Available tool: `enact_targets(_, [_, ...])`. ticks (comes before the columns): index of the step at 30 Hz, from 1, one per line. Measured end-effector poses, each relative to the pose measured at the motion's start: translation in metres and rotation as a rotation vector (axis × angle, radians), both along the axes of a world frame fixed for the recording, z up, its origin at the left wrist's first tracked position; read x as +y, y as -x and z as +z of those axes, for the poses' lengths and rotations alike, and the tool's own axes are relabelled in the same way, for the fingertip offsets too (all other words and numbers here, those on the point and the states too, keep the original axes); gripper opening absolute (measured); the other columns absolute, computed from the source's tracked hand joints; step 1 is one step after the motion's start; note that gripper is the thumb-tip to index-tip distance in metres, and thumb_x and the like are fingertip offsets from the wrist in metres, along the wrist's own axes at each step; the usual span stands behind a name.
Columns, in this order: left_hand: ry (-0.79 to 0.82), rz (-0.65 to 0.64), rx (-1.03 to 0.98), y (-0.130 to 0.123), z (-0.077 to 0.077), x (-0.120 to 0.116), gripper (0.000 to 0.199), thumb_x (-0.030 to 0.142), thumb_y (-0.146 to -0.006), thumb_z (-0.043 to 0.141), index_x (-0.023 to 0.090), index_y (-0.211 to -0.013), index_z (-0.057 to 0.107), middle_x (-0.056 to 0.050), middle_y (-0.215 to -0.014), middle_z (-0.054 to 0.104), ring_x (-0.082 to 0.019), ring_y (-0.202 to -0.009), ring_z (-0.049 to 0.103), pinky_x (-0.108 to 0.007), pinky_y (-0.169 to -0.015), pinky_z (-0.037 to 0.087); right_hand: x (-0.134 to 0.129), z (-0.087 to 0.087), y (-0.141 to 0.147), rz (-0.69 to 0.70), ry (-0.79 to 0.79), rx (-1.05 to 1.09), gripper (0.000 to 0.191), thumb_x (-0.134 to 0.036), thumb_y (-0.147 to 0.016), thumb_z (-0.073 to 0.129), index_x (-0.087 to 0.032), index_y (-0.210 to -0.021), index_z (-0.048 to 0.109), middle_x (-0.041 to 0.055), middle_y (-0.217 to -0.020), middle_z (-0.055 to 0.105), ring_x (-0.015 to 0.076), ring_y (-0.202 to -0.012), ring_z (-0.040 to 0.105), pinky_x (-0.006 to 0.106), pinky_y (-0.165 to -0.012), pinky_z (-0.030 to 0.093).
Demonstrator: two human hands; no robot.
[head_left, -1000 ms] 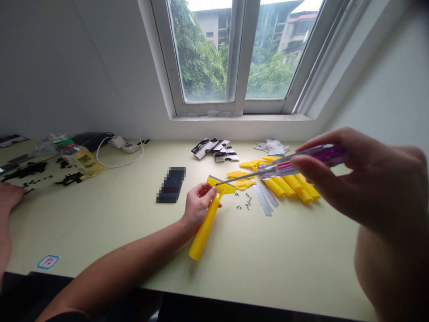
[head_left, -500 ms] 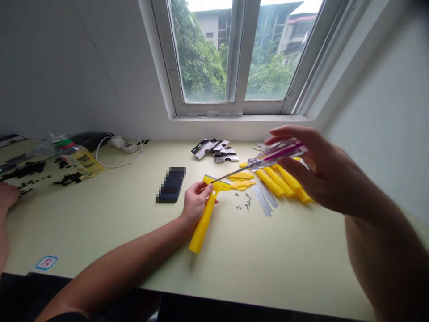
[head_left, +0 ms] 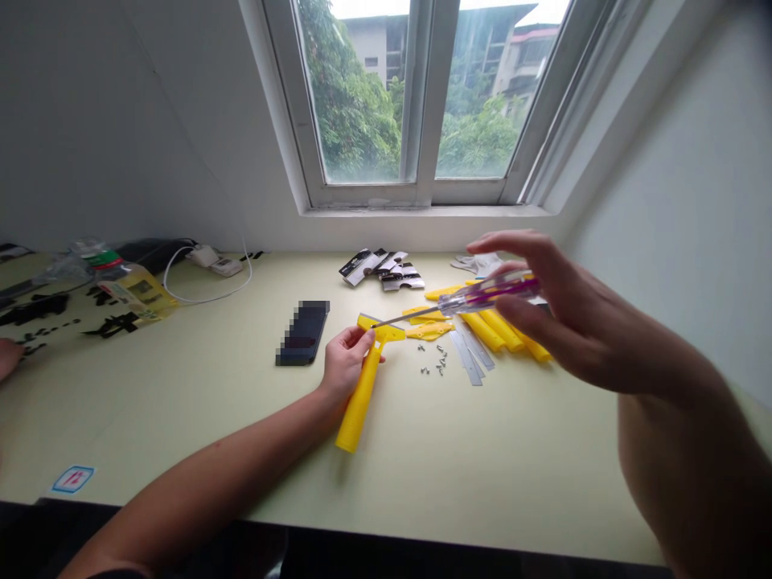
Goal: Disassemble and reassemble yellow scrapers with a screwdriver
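Note:
My left hand [head_left: 345, 363] grips a yellow scraper [head_left: 359, 402] near its head, thumb at the head's left part, handle pointing down toward me. In my right hand [head_left: 560, 314] is a screwdriver [head_left: 482, 293] with a clear and purple handle, its shaft slanting down left. The tip meets the scraper head by my left thumb; the screw there is too small to make out. Right of the scraper lie several small screws [head_left: 441, 362], flat metal blades [head_left: 469, 354] and yellow plates [head_left: 429, 330]. Several yellow handles [head_left: 482, 330] lie behind, partly covered by my right hand.
A dark phone [head_left: 305, 334] lies left of my left hand. Black-and-white paper packets [head_left: 386, 269] sit below the window. Farther left are a bottle of yellow liquid [head_left: 136, 289], a white charger cable [head_left: 208, 301] and black pieces [head_left: 108, 323]. Another person's hand [head_left: 9, 355] shows at the left edge.
The view has shifted slightly, so most things sit a little farther left. My right hand's fingers have spread somewhat around the screwdriver handle. The tip stays at the scraper head.

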State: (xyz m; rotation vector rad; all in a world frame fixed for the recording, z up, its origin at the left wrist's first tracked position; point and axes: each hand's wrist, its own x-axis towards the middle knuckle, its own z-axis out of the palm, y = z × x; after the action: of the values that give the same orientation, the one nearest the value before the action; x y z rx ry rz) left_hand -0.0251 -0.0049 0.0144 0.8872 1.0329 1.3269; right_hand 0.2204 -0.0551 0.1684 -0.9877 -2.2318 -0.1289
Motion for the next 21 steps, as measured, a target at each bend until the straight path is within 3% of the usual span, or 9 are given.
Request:
enact_targets(2, [-0.007,0.004,-0.003,0.000,0.000,0.000,0.045,0.042,-0.062,0.086,0.010,-0.088,0.067,-0.005,-0.089,0.067,-0.012,-0.062,0.064,-0.024,-0.055,0.061,-0.001,0.001,-0.001,0.030,0.000,0.003,0.038,-0.034,-0.093,0.052,-0.028,-0.131,0.048,0.0031,-0.107,0.069,0.0167,-0.080,0.069,0.029,-0.063,0.057])
enact_targets(5, [-0.031,-0.012,-0.001,-0.001,-0.001,-0.001,0.045,0.042,-0.064,0.085,0.010,-0.089,0.067,-0.005,-0.091,0.068,-0.012,-0.063,0.065,-0.025,-0.055,0.061,-0.004,0.004,-0.001,-0.214,-0.164,0.044,0.023,-0.036,-0.094,0.052,-0.022,-0.112,0.057,0.0004,-0.077,0.068,0.0156,-0.061,0.065,0.027,-0.052,0.050])
enact_targets(7, [-0.028,-0.010,0.000,-0.001,-0.001,-0.002,0.046,0.043,-0.063,0.085,0.010,-0.089,0.067,-0.005,-0.091,0.068,-0.012,-0.063,0.064,-0.026,-0.055,0.061,-0.006,0.005,-0.002,-0.198,-0.085,0.000,0.031,-0.037,-0.094,0.050,-0.019,-0.119,0.053,0.0054,-0.093,0.069,0.0164,-0.069,0.067,0.028,-0.056,0.052])
enact_targets(9, [-0.024,-0.001,0.001,-0.002,-0.001,-0.002,0.046,0.043,-0.063,0.085,0.010,-0.088,0.067,-0.005,-0.091,0.067,-0.012,-0.063,0.064,-0.026,-0.055,0.062,-0.007,0.006,-0.003,-0.057,0.038,-0.029,0.038,-0.038,-0.094,0.051,-0.020,-0.127,0.047,0.0077,-0.110,0.067,0.0171,-0.081,0.069,0.027,-0.063,0.055])
enact_targets(11, [-0.034,-0.002,0.008,-0.002,-0.001,-0.002,0.046,0.043,-0.063,0.085,0.010,-0.088,0.067,-0.005,-0.090,0.068,-0.012,-0.063,0.064,-0.026,-0.055,0.061,-0.007,0.006,-0.002,-0.095,-0.023,-0.012,0.031,-0.039,-0.094,0.052,-0.021,-0.119,0.052,0.0046,-0.097,0.070,0.0165,-0.073,0.068,0.027,-0.059,0.053])
enact_targets(13, [-0.048,-0.012,0.013,-0.001,-0.001,-0.002,0.045,0.043,-0.064,0.085,0.010,-0.088,0.066,-0.005,-0.090,0.068,-0.012,-0.063,0.065,-0.025,-0.055,0.061,-0.006,0.006,-0.002,-0.256,-0.157,0.022,0.024,-0.041,-0.094,0.052,-0.020,-0.107,0.057,0.0019,-0.078,0.068,0.0156,-0.058,0.063,0.027,-0.050,0.047])
enact_targets(14, [-0.049,-0.013,0.012,-0.001,-0.002,-0.002,0.045,0.043,-0.064,0.085,0.010,-0.088,0.066,-0.005,-0.090,0.067,-0.012,-0.062,0.065,-0.026,-0.054,0.061,-0.006,0.005,-0.002,-0.287,-0.166,0.017,0.025,-0.040,-0.094,0.052,-0.020,-0.108,0.057,0.0031,-0.080,0.069,0.0157,-0.057,0.062,0.028,-0.050,0.047])
enact_targets(18, [-0.044,0.009,-0.003,-0.001,-0.004,0.000,0.044,0.042,-0.063,0.085,0.011,-0.086,0.065,-0.003,-0.088,0.067,-0.011,-0.059,0.064,-0.025,-0.053,0.061,-0.008,0.006,-0.002,-0.043,0.028,-0.056,0.035,-0.036,-0.093,0.053,-0.022,-0.125,0.049,0.0083,-0.114,0.067,0.0184,-0.081,0.069,0.029,-0.065,0.056])
enact_targets(21, [-0.062,-0.002,-0.005,-0.001,-0.004,0.000,0.042,0.041,-0.065,0.085,0.011,-0.086,0.065,-0.003,-0.088,0.067,-0.011,-0.062,0.064,-0.026,-0.055,0.062,-0.013,0.006,0.000,-0.145,-0.119,-0.030,0.022,-0.039,-0.093,0.056,-0.022,-0.108,0.058,0.0018,-0.081,0.070,0.0155,-0.060,0.066,0.026,-0.051,0.051])
